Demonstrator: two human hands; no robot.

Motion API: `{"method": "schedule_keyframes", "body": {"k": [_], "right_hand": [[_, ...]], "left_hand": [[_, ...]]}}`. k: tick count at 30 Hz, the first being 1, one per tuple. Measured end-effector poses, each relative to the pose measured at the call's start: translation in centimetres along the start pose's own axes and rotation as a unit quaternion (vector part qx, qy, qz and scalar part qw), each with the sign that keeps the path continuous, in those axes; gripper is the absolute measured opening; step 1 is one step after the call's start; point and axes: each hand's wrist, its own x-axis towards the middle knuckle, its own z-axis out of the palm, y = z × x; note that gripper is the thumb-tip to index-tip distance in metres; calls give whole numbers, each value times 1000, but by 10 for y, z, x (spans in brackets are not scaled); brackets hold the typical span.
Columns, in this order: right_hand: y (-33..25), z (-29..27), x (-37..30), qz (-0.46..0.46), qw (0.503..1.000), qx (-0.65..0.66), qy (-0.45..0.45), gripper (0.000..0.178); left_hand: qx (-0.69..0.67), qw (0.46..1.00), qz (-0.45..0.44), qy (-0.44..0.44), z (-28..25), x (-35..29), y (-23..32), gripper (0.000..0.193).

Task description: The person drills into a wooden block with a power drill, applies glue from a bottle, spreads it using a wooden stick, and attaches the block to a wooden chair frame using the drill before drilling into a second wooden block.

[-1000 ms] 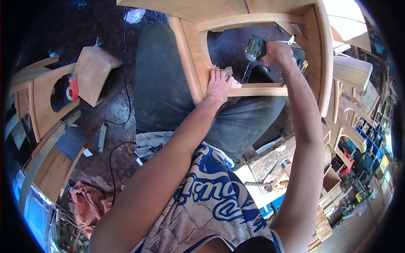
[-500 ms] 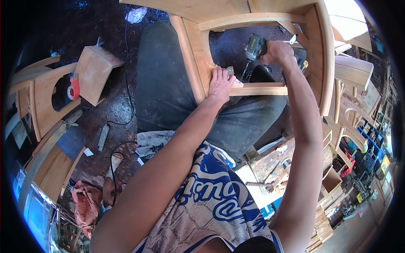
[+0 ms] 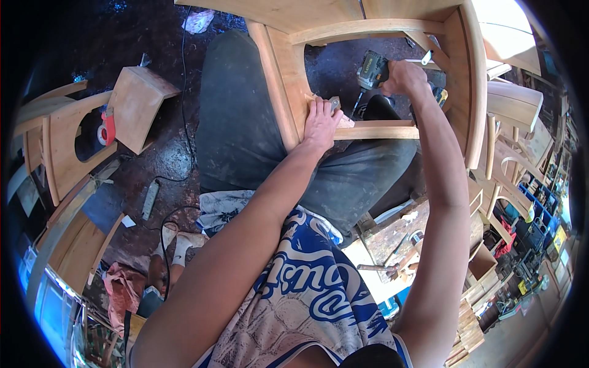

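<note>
The right hand (image 3: 406, 78) grips a drill (image 3: 371, 70) inside a wooden frame (image 3: 383, 132) over the legs (image 3: 242, 122) while the left hand (image 3: 320, 124), hold unclear, rests at its near-left corner, likely for screw-driving that calls for steady alignment.

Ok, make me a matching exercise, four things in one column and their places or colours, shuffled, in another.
Things:
1. drill
2. tape dispenser
3. power strip
4. left hand

Places or colours:
A. lying on the dark floor
B. at a corner of the wooden frame
C. in the right hand
D. red

Pairs: 1-C, 2-D, 3-A, 4-B
</note>
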Motion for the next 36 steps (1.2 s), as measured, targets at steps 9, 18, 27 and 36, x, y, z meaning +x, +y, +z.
{"method": "schedule_keyframes", "body": {"k": [9, 18, 27, 36], "right_hand": [[-19, -7, 14, -25, 998, -50, -13, 41], [-23, -9, 8, 5, 998, -53, -34, 41], [-24, -5, 11, -5, 999, -43, -10, 37], [-19, 6, 14, -36, 999, -36, -11, 34]], "left_hand": [[5, 999, 0, -33, -4, 0, 2, 65], [-1, 1000, 4, 4, 2, -1, -1, 70], [5, 1000, 7, 0, 3, -1, -1, 75], [3, 1000, 6, 6, 5, 0, 0, 77]]}}
